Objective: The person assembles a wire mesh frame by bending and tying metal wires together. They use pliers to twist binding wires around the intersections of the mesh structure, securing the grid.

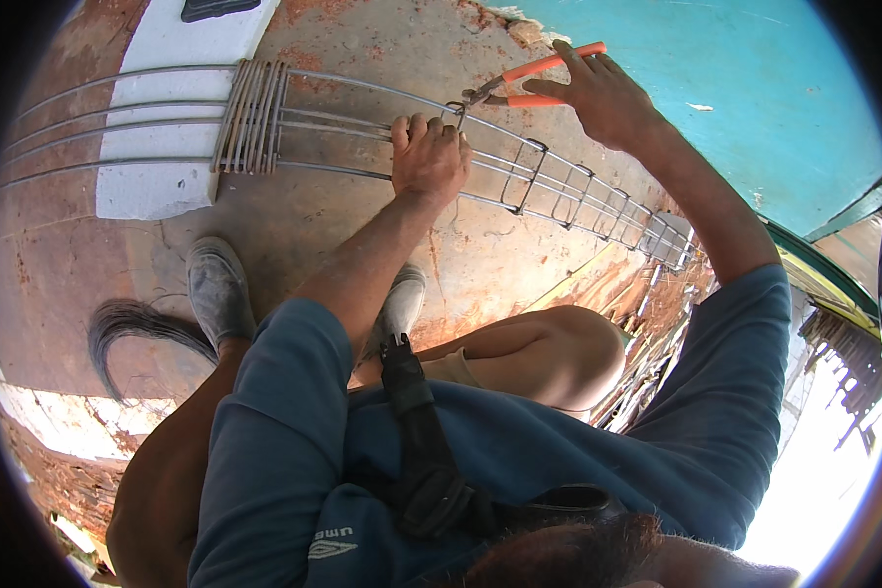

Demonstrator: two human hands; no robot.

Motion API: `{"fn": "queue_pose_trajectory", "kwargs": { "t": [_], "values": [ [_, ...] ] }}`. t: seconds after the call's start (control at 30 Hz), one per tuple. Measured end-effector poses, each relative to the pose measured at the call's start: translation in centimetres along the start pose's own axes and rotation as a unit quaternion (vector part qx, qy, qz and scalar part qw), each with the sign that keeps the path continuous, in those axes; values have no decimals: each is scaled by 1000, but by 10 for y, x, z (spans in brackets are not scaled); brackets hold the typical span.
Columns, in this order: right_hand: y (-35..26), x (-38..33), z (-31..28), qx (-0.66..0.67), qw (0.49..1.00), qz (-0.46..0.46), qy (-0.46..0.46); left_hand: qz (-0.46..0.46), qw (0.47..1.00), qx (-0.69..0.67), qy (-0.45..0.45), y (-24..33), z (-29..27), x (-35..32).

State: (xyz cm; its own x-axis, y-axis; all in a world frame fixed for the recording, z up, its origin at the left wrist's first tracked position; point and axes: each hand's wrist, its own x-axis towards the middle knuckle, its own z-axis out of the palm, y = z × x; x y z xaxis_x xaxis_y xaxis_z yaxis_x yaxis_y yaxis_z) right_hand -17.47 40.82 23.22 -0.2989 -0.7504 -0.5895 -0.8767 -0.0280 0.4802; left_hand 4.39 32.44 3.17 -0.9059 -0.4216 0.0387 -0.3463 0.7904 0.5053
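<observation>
Square wire rings [530, 178] stood spaced rightward, brown ring bundle [250, 118] not; my left hand [429, 157] clasped grey steel rods [338, 129], right hand [603, 100] orange-handled pliers [534, 68].

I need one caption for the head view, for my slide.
Left hand on a rebar cage, right hand holding orange-handled pliers at a metal loop.

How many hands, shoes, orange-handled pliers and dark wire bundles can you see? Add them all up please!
Hands: 2, left hand and right hand
Grey shoes: 2
Orange-handled pliers: 1
Dark wire bundle: 1
Total: 6
</observation>
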Motion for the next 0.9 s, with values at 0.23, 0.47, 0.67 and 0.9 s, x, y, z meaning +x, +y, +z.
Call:
{"fn": "queue_pose_trajectory", "kwargs": {
  "t": [0.23,0.47,0.67,0.9],
  "values": [
    [2,10,-27,-42,999,-26,-16,-2,1000,-7,-6,1,-2,0],
    [-7,15,-38,-49,999,-4,-9,1,1000,4,-8,0,1,-1],
    [0,26,-49,-68,995,-60,-29,2,1000,-3,-8,2,0,-1],
    [7,48,-65,-103,989,-86,-66,1,1000,-6,-6,0,-1,-1]
  ]
}}
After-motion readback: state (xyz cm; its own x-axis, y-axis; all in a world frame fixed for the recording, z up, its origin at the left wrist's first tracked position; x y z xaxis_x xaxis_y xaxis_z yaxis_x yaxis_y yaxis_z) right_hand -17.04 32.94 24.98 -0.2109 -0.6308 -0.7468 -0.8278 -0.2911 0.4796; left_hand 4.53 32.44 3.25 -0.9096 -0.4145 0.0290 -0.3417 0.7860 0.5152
